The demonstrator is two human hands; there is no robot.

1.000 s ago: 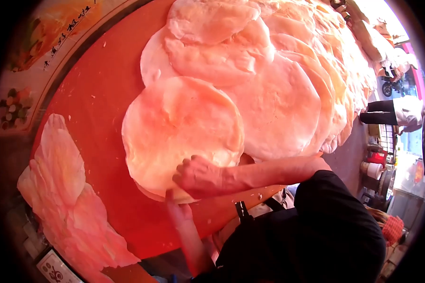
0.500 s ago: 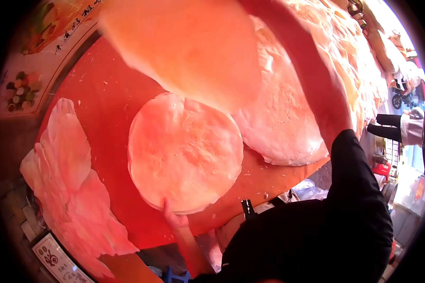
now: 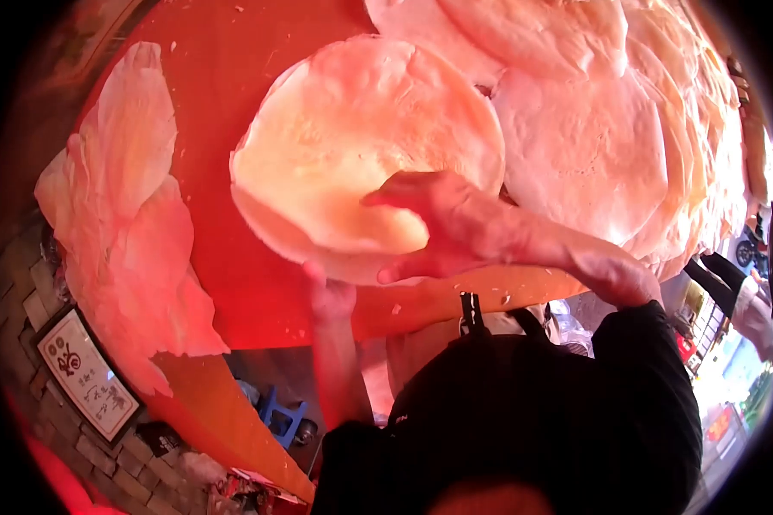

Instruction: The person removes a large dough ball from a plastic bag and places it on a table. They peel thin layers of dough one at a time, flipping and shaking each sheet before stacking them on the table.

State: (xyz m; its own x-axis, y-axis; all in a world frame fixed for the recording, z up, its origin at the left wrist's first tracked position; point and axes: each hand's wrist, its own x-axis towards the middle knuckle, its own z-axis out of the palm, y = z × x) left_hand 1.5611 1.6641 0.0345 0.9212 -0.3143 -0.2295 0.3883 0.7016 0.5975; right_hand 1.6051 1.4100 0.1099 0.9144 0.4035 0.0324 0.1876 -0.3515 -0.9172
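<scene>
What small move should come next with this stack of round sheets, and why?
Probably slide the right hand off, letting the top sheet settle: that hand lies spread on its near part, which looks raised off the stack, while the left hand touches the stack's rim at the edge of the red table.

The right hand (image 3: 438, 227) lies palm down with its fingers spread and stretched leftward and its thumb nearest the body. Its bare forearm runs back rightward to a black sleeve (image 3: 648, 343). The left hand (image 3: 329, 296) sits just below it, pointing away from the body, fingertips hidden, forearm bare.
</scene>
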